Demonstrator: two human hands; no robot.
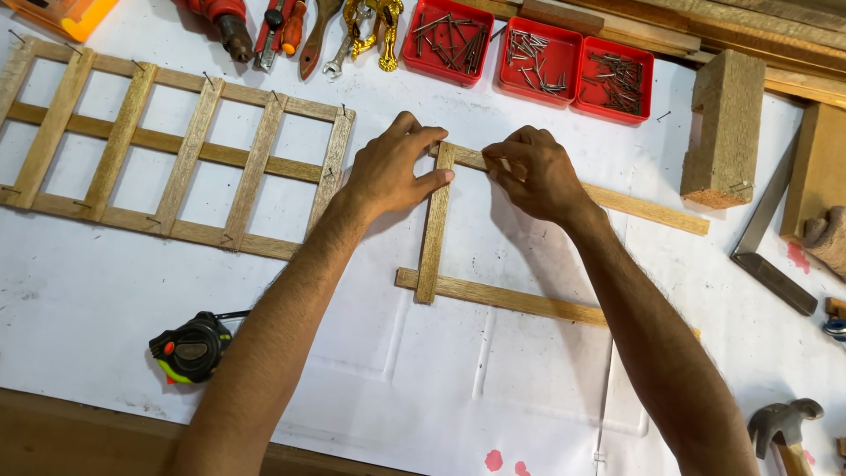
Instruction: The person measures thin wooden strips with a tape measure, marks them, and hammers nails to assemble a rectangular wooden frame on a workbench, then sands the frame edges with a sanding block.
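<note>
Standing slat [434, 229] near-upright between both hands' fingers [441, 176]

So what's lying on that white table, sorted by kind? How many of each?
Red nail trays: 3
Loose wooden slats by the hands: 3
Finished slat frame: 1
Tape measure: 1
Hammer: 1
Wooden block: 1
Total: 10
The tools at the top edge are too cut off to count.

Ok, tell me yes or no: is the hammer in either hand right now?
No. The hammer lies at the table's lower right corner, while the left hand and right hand pinch the wooden slats.
</note>
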